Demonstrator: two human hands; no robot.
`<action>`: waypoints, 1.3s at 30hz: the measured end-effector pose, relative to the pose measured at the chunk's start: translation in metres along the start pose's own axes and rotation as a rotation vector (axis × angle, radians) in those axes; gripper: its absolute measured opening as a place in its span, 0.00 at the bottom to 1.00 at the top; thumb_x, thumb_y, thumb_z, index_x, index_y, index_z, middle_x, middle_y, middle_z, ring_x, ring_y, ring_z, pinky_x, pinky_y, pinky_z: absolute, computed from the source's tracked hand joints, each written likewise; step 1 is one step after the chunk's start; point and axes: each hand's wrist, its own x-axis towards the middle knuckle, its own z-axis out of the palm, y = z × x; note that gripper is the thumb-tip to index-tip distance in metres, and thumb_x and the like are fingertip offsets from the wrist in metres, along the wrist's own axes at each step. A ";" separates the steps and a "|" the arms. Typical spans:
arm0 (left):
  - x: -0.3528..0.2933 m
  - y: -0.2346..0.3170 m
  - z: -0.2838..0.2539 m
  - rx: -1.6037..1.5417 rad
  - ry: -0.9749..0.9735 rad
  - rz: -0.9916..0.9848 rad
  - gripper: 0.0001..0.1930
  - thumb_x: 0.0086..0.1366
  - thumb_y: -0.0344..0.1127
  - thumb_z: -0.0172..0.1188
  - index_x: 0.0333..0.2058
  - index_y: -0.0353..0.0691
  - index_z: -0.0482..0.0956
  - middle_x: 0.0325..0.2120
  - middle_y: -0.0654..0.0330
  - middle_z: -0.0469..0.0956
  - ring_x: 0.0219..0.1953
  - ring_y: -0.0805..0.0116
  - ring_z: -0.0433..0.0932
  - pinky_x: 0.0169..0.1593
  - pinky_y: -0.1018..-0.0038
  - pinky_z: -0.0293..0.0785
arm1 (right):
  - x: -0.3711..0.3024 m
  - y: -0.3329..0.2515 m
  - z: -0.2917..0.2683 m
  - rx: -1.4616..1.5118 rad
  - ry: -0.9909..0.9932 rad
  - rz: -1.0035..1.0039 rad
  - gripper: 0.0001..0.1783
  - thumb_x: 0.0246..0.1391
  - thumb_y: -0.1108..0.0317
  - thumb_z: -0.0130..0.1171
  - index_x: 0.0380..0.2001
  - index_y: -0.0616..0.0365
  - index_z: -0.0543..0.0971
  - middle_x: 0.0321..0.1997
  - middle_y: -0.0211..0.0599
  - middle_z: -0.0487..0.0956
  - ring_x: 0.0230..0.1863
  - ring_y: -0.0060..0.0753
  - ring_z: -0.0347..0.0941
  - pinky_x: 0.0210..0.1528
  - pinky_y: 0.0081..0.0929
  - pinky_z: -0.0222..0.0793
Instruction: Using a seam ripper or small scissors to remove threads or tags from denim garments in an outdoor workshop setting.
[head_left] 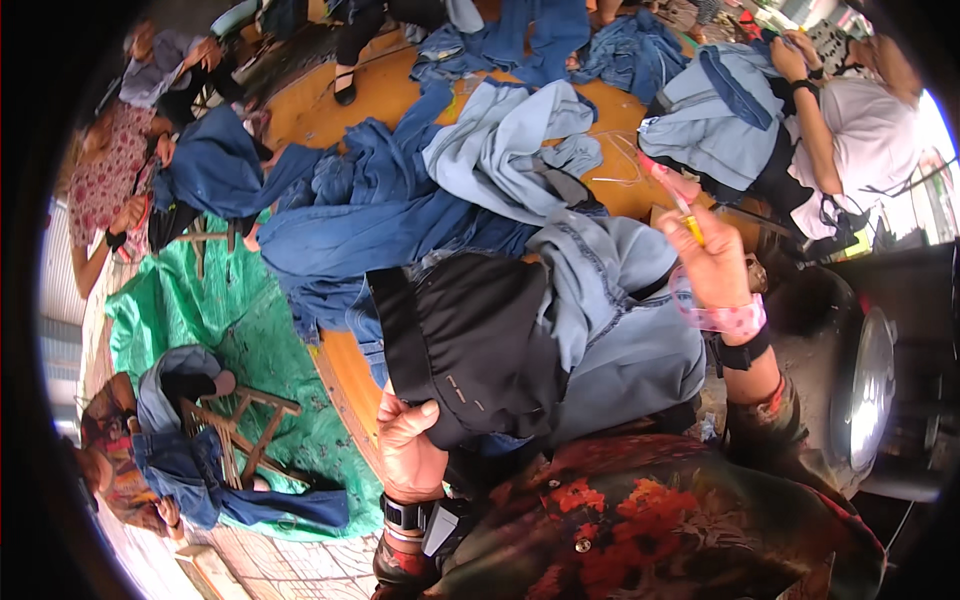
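Pinching the edge of smooth black cloth, the left hand has a narrow grip at the lower centre of the frame. Short pale stitches dash the cloth, which gathers in soft folds beside pale-blue denim with thick, puckered seams. Right of centre, the right hand has its grip closed round a slim tool with a yellow handle. Crumpled darker jeans heap over the orange-brown table, upper middle; crinkled green sheeting spreads at left.

The cloth is black, the denim pale blue, the handle yellow and the wristband dotted pink.
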 end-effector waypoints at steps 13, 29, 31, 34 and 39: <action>0.017 0.021 0.034 0.302 0.078 -0.078 0.19 0.56 0.34 0.60 0.47 0.39 0.70 0.44 0.56 0.74 0.44 0.62 0.74 0.50 0.64 0.70 | 0.006 0.030 0.067 -0.571 -0.271 -0.005 0.18 0.44 0.54 0.57 0.21 0.61 0.76 0.23 0.51 0.75 0.29 0.55 0.72 0.32 0.42 0.67; -0.032 0.054 0.073 0.642 -0.077 0.235 0.16 0.47 0.32 0.66 0.36 0.34 0.76 0.35 0.58 0.77 0.37 0.67 0.76 0.45 0.71 0.71 | 0.007 -0.022 0.065 -0.586 -0.620 -0.021 0.17 0.41 0.57 0.55 0.26 0.63 0.77 0.34 0.53 0.77 0.41 0.49 0.74 0.39 0.36 0.69; -0.039 0.055 0.071 0.639 -0.072 0.256 0.18 0.46 0.33 0.67 0.37 0.34 0.76 0.36 0.58 0.77 0.37 0.66 0.76 0.45 0.70 0.71 | 0.014 -0.010 0.071 -0.597 -0.651 0.045 0.12 0.40 0.63 0.53 0.20 0.62 0.76 0.31 0.52 0.77 0.35 0.51 0.74 0.37 0.36 0.69; -0.037 0.065 0.071 0.481 0.041 0.297 0.21 0.49 0.31 0.65 0.42 0.33 0.73 0.40 0.56 0.75 0.42 0.63 0.74 0.49 0.67 0.69 | 0.029 0.044 0.071 0.454 -0.215 0.184 0.07 0.45 0.67 0.57 0.18 0.58 0.75 0.23 0.37 0.76 0.24 0.34 0.72 0.28 0.29 0.66; 0.001 0.110 0.088 0.486 -0.024 0.503 0.21 0.56 0.36 0.60 0.46 0.34 0.70 0.43 0.56 0.73 0.44 0.63 0.73 0.51 0.66 0.68 | 0.039 -0.045 0.009 1.108 0.283 0.221 0.05 0.48 0.70 0.60 0.23 0.51 0.74 0.22 0.17 0.68 0.22 0.12 0.60 0.22 0.14 0.54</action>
